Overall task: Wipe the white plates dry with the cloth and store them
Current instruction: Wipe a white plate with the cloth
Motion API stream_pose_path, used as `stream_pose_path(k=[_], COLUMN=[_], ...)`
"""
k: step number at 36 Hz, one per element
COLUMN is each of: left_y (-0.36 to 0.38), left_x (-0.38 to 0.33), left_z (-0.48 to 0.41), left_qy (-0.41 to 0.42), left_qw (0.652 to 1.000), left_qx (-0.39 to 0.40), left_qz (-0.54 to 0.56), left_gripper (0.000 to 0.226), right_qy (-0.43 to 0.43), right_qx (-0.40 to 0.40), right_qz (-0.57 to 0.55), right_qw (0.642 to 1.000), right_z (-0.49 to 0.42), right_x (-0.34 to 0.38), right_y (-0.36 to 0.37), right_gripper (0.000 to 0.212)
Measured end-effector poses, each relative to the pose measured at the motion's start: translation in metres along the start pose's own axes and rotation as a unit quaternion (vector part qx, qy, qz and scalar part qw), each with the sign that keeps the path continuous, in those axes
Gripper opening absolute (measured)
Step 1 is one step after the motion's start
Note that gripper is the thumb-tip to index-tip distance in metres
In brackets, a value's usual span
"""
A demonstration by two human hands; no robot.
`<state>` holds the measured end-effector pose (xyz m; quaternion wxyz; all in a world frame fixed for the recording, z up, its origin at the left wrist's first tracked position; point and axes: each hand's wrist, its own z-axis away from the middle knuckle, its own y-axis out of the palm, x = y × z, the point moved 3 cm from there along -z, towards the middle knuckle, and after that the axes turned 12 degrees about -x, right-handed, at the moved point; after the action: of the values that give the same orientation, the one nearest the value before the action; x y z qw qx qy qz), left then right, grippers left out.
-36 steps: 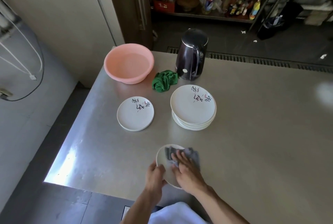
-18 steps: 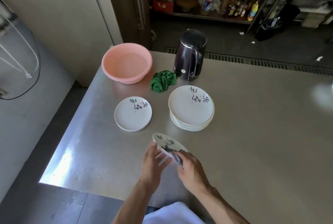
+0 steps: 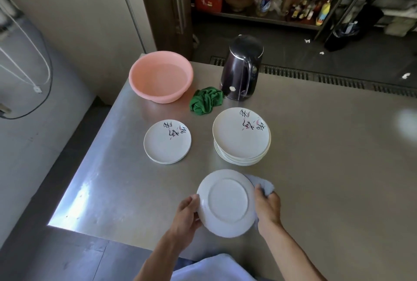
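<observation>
Far left on the bench point(image 3: 327, 167) sits a pink basin point(image 3: 160, 76), looks to hold water. Next is a low stack point(image 3: 167, 141) of white plates, face up. Nearer me is the left hand point(image 3: 186, 215), its grip closed on the left rim of the plate point(image 3: 226, 202), fingers curled at the edge. The plate is held off the bench, over its front part, underside up w/ the foot ring showing. Behind it are a green rag point(image 3: 205, 100), a dark kettle point(image 3: 242, 68) & a taller stack point(image 3: 241, 136). At the plate's right rim is the right hand point(image 3: 267, 207), grip closed round the grey cloth point(image 3: 262, 184), which is bunched, w/ part poking out behind.

Step in hand, I'd say, is drying the back. To do it well:
- Spread the cloth flatter rather than balled up.
- Sweep round the foot ring, where water prob. collects.
- Turn the plate w/ the left hand so the whole rim passes thru the cloth.
- Keep the left grip on the edge only, else wet prints.

Can't tell which stack is the dry one.
</observation>
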<state>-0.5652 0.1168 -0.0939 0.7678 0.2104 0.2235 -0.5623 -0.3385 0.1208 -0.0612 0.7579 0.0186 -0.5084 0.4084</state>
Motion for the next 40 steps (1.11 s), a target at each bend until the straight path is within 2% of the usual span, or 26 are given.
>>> stream_pose_path(k=[2,6,8,11,13,15,18,21,23,24,28,30,32,35,36,37,39,40], left_y=[0.004,0.012,0.014,0.018,0.023,0.027,0.023,0.011,0.003,0.002,0.004,0.009,0.014,0.017,0.016,0.015,0.013,0.012], left_x=[-0.003,-0.006,-0.008,-0.011,-0.012,-0.011,-0.008,-0.007,-0.006,-0.004,0.004,0.005,0.006,0.006,0.006,0.007,0.008,0.008], left_z=[0.002,0.005,0.007,0.009,0.010,0.010,0.006,0.000,-0.002,-0.002,0.000,0.004,0.008,0.014,0.014,0.014,0.013,0.013], left_qy=[0.019,0.030,0.036,0.055,0.066,0.070,0.067,0.062,0.059,0.058,0.056,0.056,0.061,0.073,0.072,0.067,0.059,0.060], left_qw=[1.000,0.999,0.999,0.997,0.996,0.996,0.994,0.993,0.993,0.993,0.997,0.998,0.997,0.996,0.996,0.997,0.997,0.997], left_qx=[0.012,-0.010,-0.027,-0.047,-0.053,-0.059,-0.079,-0.097,-0.102,-0.098,-0.044,-0.011,0.025,0.044,0.038,0.031,0.021,0.020], left_qz=[-0.011,-0.008,-0.001,0.005,0.006,0.009,0.019,0.030,0.028,0.024,-0.016,-0.034,-0.044,-0.037,-0.034,-0.033,-0.041,-0.047], left_gripper=[0.019,0.022,0.022,0.021,0.020,0.020,0.024,0.024,0.022,0.021,0.028,0.028,0.026,0.023,0.022,0.022,0.023,0.023], right_qy=[-0.068,-0.180,-0.231,-0.323,-0.399,-0.458,-0.491,-0.512,-0.525,-0.511,-0.391,-0.405,-0.444,-0.509,-0.523,-0.528,-0.488,-0.436], right_qx=[-0.019,0.067,0.105,0.127,0.144,0.199,0.302,0.344,0.327,0.308,0.235,0.226,0.284,0.374,0.367,0.337,0.231,0.177], right_qz=[0.040,0.165,0.291,0.445,0.463,0.415,0.374,0.329,0.358,0.383,0.432,0.403,0.355,0.319,0.327,0.340,0.387,0.415], right_qw=[0.997,0.967,0.922,0.825,0.778,0.760,0.727,0.715,0.700,0.705,0.778,0.789,0.772,0.706,0.696,0.701,0.748,0.779], right_z=[0.003,0.012,0.014,0.019,0.030,0.044,0.057,0.049,0.037,0.030,0.017,0.024,0.041,0.057,0.053,0.046,0.029,0.022], right_x=[-0.003,-0.011,-0.020,-0.029,-0.028,-0.031,-0.042,-0.048,-0.053,-0.056,-0.044,-0.030,-0.018,-0.016,-0.017,-0.018,-0.019,-0.017], right_y=[0.001,0.019,0.030,0.039,0.043,0.049,0.048,0.032,0.025,0.026,0.046,0.060,0.072,0.077,0.076,0.074,0.071,0.070], right_gripper=[0.020,0.044,0.054,0.060,0.062,0.063,0.063,0.060,0.061,0.062,0.060,0.058,0.057,0.060,0.056,0.052,0.055,0.056])
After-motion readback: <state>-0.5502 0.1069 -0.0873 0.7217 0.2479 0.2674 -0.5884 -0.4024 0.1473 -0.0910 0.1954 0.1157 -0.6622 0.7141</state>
